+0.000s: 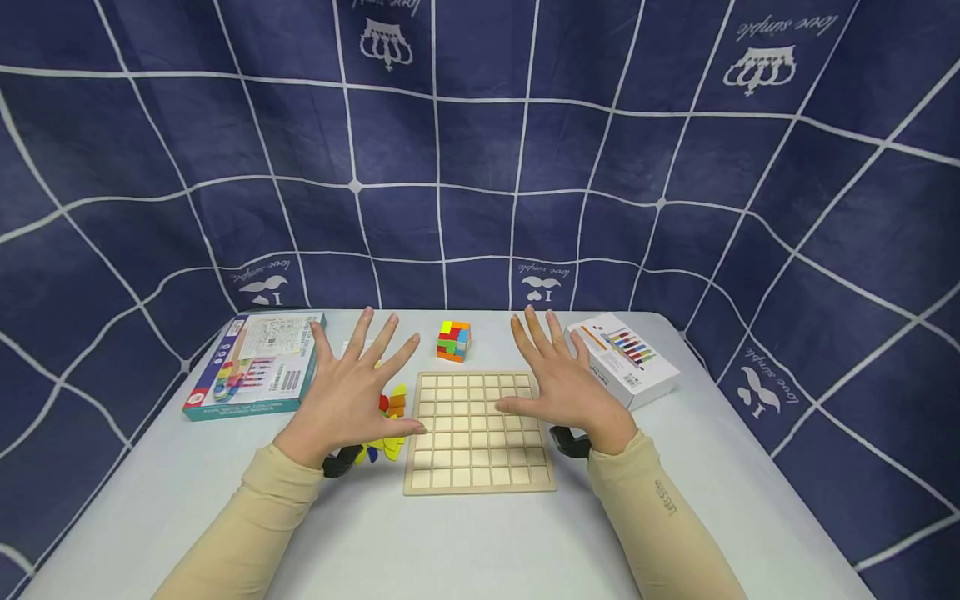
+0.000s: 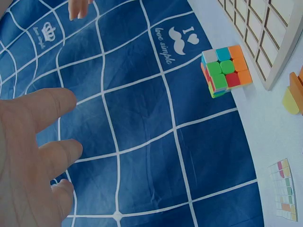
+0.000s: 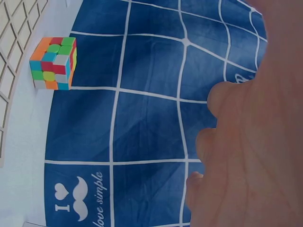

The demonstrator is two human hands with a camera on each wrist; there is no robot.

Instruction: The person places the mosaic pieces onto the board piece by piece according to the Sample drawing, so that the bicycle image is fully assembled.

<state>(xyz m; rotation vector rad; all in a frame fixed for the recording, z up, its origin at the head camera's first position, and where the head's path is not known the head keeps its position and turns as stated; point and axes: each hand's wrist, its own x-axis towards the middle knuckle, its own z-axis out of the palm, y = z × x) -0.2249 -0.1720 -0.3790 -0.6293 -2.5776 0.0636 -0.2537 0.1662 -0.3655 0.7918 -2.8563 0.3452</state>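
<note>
My left hand [image 1: 345, 400] is raised over the table with its fingers straight and spread, holding nothing. Opposite it, the right hand [image 1: 566, 387] is spread in the same way, also with nothing in it. Between and below them lies a wooden grid board [image 1: 480, 458] with square cells. A scrambled puzzle cube [image 1: 453, 341] sits behind the board. Colored pieces [image 1: 393, 446], mostly yellow with some red, orange and blue, lie beside the board, partly hidden by the left hand. In the left wrist view a small card with colored squares [image 2: 284, 189] rests on the table.
A flat teal-edged box [image 1: 258, 362] lies at the table's left, near the left fingertips. At the right, behind the right hand, is a white box [image 1: 626, 354] with a colorful picture. A blue curtain [image 1: 480, 142] with white lines hangs behind the white table [image 1: 450, 550].
</note>
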